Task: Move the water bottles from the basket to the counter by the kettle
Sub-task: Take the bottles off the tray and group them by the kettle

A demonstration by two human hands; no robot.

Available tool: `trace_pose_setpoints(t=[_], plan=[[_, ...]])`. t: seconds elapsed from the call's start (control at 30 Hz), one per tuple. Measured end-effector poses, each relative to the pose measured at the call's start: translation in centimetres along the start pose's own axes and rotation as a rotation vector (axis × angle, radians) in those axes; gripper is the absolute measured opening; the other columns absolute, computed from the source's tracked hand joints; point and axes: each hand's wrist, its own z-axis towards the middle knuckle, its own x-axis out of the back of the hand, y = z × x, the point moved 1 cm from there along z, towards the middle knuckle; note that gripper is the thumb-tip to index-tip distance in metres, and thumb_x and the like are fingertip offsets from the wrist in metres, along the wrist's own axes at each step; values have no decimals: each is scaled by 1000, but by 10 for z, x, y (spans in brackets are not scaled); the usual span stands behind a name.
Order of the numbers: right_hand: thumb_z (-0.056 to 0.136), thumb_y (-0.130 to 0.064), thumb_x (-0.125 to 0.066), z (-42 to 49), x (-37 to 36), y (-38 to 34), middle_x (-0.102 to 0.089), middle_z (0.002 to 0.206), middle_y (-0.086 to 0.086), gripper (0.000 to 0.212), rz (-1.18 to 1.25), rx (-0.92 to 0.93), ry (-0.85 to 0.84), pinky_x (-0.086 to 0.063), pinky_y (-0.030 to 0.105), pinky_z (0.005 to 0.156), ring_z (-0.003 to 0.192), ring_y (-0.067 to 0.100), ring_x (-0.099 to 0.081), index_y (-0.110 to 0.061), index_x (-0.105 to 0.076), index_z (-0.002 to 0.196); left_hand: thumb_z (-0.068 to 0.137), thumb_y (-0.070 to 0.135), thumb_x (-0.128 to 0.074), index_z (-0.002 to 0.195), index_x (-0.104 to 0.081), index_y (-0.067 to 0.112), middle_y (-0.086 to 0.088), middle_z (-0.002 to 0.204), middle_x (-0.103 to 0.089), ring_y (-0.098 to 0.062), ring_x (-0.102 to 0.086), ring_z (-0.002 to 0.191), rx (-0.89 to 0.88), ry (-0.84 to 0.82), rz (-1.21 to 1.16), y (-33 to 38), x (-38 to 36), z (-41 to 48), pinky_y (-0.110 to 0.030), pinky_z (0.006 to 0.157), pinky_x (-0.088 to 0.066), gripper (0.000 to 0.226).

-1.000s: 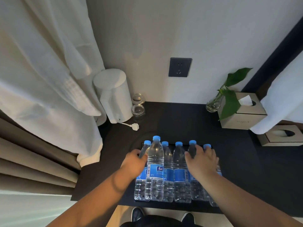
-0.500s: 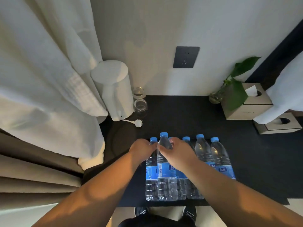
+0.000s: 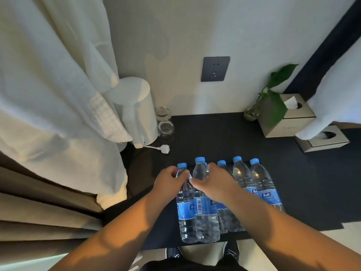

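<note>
The left hand (image 3: 169, 182) curls its fingers round the shoulder of the leftmost water bottle (image 3: 185, 210), just under its blue cap. Right beside it, the right hand (image 3: 214, 183) wraps the upper part of the second bottle (image 3: 206, 214). Just right of the right hand, three more bottles (image 3: 243, 177) stand upright in a tight row. Another cap is almost hidden behind the second bottle's neck, and the right forearm covers several labels. Whether the bottles stand in a basket or tray cannot be made out against the dark counter (image 3: 224, 137). Beyond and left of the left hand stands a white kettle (image 3: 136, 110), partly covered by a white curtain (image 3: 48, 94), with glass jars (image 3: 165, 128) and a loose plug (image 3: 164, 149) beside it. Far beyond the hands a dark wall socket (image 3: 214, 69) sits on the pale wall. Beyond and right of the right hand are a leafy cutting (image 3: 274, 102) and a tissue box (image 3: 287, 122).
</note>
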Motion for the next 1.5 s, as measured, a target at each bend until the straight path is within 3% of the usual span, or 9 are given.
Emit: trace_pose_setpoints(t=[0.13, 0.23, 0.33, 0.57, 0.8, 0.97, 1.2, 1.4, 1.5], plan=[[70, -71, -63, -2, 13, 12, -66, 72, -7, 52, 122, 37, -46, -43, 27, 49, 60, 7, -63, -25, -58, 92, 94, 44, -73, 118, -58, 44, 10, 99, -80, -4, -77, 89, -25, -238, -170, 2, 6, -27, -23, 76, -61, 28], [75, -70, -60, 0, 16, 17, -63, 66, -6, 48, 168, 74, -82, -44, 29, 54, 59, 8, -61, -23, -62, 85, 93, 31, -78, 129, -55, 40, 5, 106, -82, -10, -79, 95, -51, -286, -265, 4, 7, -37, -18, 77, -59, 44], [84, -69, -55, 2, 22, 17, -65, 66, -8, 45, 190, 81, -71, -43, 28, 56, 60, 7, -62, -24, -61, 84, 89, 31, -83, 132, -56, 36, 4, 106, -82, -13, -80, 96, -79, -250, -258, 10, 10, -38, -30, 87, -63, 50], [102, -57, -40, 10, 65, -8, -68, 74, 0, 50, 156, 260, 43, -47, 34, 66, 70, 12, -65, -18, -64, 83, 81, 28, -88, 118, -70, 34, 11, 100, -80, -7, -77, 92, -213, -57, -42, 51, 26, -26, -31, 86, -63, 42], [100, -61, -44, 39, 112, -30, -73, 85, -7, 37, 311, 332, 136, -50, 27, 68, 80, 4, -68, -32, -65, 90, 78, 25, -91, 122, -68, 38, 22, 100, -78, 5, -74, 85, -291, 63, -115, 107, 35, -5, -8, 69, -53, 51], [99, -57, -50, 71, 136, -40, -67, 80, -8, 31, 376, 364, 209, -46, 31, 67, 76, 8, -63, -31, -66, 96, 79, 30, -86, 125, -65, 39, 15, 112, -76, -7, -73, 100, -274, 132, -10, 136, 34, 28, -32, 91, -59, 51], [104, -49, -49, 117, 133, -53, -68, 107, -5, 35, 317, 393, 225, -47, 28, 73, 93, 12, -63, -26, -59, 129, 81, 36, -80, 126, -57, 33, 14, 111, -68, -15, -68, 101, -268, 255, 166, 158, 31, 83, -35, 87, -56, 51], [105, -41, -53, 146, 123, -57, -65, 104, -8, 31, 387, 338, 221, -46, 22, 69, 95, 14, -65, -27, -58, 131, 82, 34, -80, 117, -54, 37, 25, 89, -54, -11, -63, 88, -284, 285, 206, 166, 29, 116, -25, 69, -45, 44], [105, -41, -53, 154, 122, -57, -65, 105, -9, 30, 376, 338, 230, -48, 26, 76, 95, 14, -64, -27, -57, 131, 82, 33, -81, 115, -53, 38, 20, 92, -60, -15, -67, 92, -269, 286, 172, 165, 27, 127, -31, 77, -52, 43]])
